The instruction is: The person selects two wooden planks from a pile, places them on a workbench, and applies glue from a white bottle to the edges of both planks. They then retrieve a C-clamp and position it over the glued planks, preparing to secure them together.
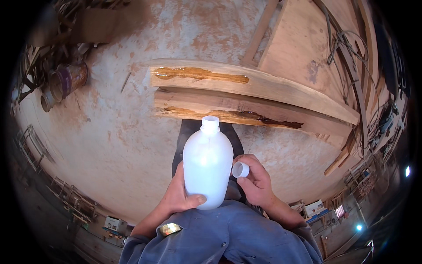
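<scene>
White bottle (207, 167) (uncapped) in left fingers (195, 202)

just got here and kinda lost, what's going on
The person's left hand holds a white bottle, its mouth uncapped. The right hand holds a white cap beside it. Beyond the bottle, two planks lie side by side, each with a glossy amber streak.

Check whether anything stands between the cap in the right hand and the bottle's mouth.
No other object visibly does; only the bottle itself, at its shoulder, lies across the line from cap to open mouth.
</scene>
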